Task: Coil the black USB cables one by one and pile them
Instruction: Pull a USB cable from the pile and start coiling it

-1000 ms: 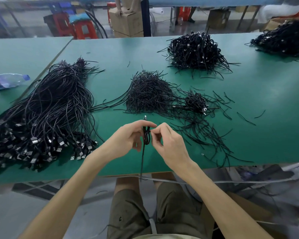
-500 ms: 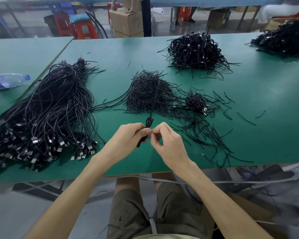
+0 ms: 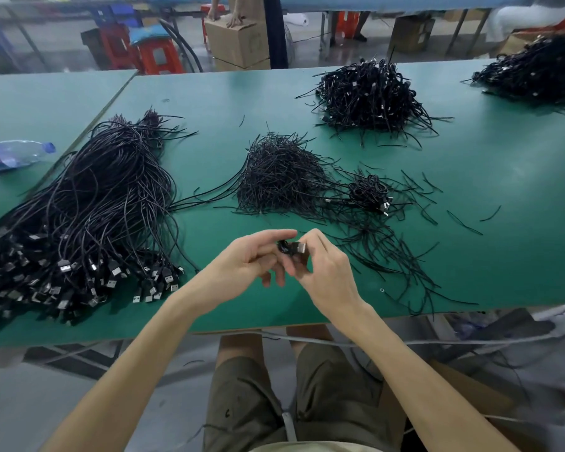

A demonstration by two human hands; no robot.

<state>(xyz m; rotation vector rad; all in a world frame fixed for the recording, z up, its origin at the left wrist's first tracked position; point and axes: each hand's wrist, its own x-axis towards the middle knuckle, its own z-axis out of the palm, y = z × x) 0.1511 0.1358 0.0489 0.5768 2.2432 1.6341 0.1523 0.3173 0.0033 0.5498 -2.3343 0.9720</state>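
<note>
A coiled black USB cable [image 3: 291, 247] with its metal plug showing sits pinched between my left hand [image 3: 252, 261] and my right hand [image 3: 320, 269], just above the green table [image 3: 490, 243] near its front edge. A big heap of uncoiled black USB cables [image 3: 79, 210] lies at the left, plugs toward me. A mound of thin black ties [image 3: 281, 177] is at the centre. A small pile of coiled cables [image 3: 369, 192] lies right of it, and a larger pile of coiled cables [image 3: 369, 93] at the back.
Loose ties [image 3: 402, 262] are scattered right of my hands. A plastic bottle [image 3: 13, 154] lies on the neighbouring table at far left. Another cable heap [image 3: 535, 73] sits at the back right. Cardboard boxes [image 3: 238, 44], red stools and a standing person are beyond the table.
The cable hung long below my hands a second ago; now it is a tight small bundle held flat between both hands, with the plug turned up.
</note>
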